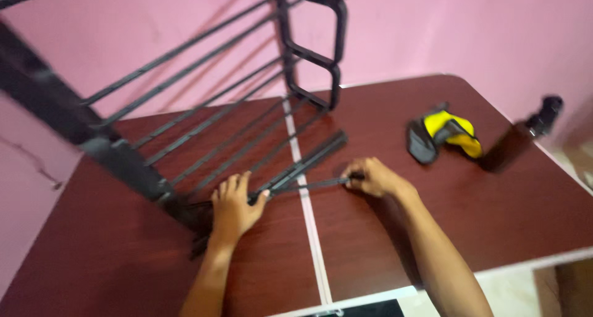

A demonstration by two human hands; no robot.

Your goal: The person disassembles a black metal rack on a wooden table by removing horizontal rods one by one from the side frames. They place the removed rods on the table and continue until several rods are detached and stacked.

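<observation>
left hand [233, 207] gripping a thin black rod [309, 184], right hand [370, 176] pinching its far end, beside a tilted black metal rack [204, 116] on a dark red table [432, 230].

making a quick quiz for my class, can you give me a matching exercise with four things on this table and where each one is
Things:
1. left hand
2. right hand
3. yellow and black tool
4. dark bottle

Places:
A. near the table's right edge, by the pink wall
B. pressed on the black metal rack's bottom bars
C. pinching the end of a thin black rod right of the table seam
D. lying between the rack and the bottle

Pairs: 1-B, 2-C, 3-D, 4-A
</observation>
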